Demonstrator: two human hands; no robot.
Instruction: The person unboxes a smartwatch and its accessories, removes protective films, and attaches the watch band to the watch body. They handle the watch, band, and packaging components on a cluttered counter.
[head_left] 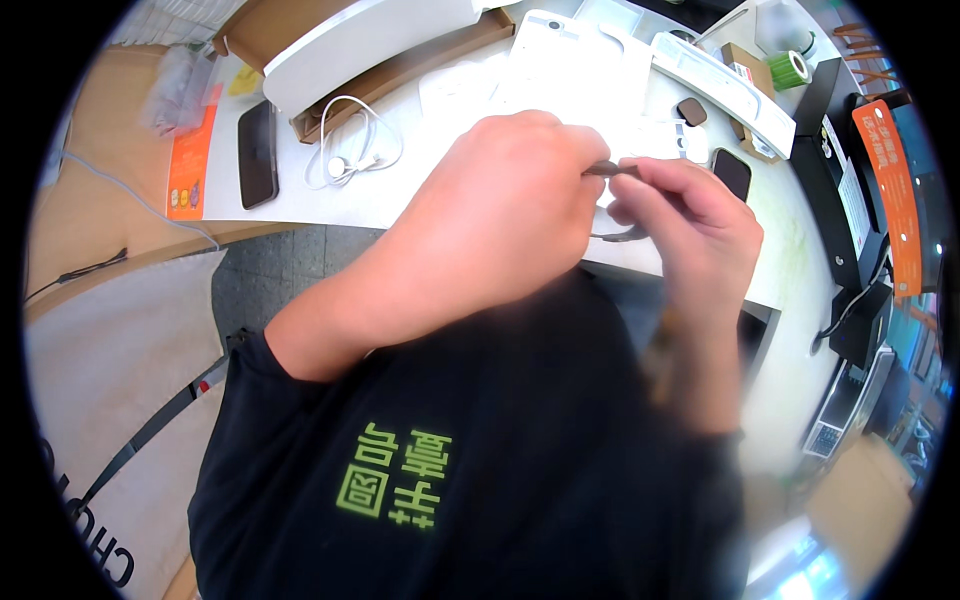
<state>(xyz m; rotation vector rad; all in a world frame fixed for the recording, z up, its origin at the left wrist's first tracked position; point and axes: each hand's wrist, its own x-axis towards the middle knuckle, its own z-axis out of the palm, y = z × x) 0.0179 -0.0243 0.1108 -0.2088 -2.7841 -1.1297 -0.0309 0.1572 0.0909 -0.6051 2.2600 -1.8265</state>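
Observation:
Both my hands meet over the near edge of the white table. My left hand [510,195] is closed, its back toward the view, with one end of a dark, thin watch strap [603,169] in its fingers. My right hand [695,220] pinches the same strap from the other side, between thumb and forefinger. A curved lower part of the strap hangs beneath the hands. My left hand hides part of it. Beyond my right hand lie a small rounded-square watch body [691,111] and a dark phone [732,172].
A white charging cable [352,150] with a round puck lies coiled left of my hands. Farther left is a black phone [258,155]. An open brown carton [420,70], a long white box [725,92] and a green-and-white cup [790,68] stand at the back.

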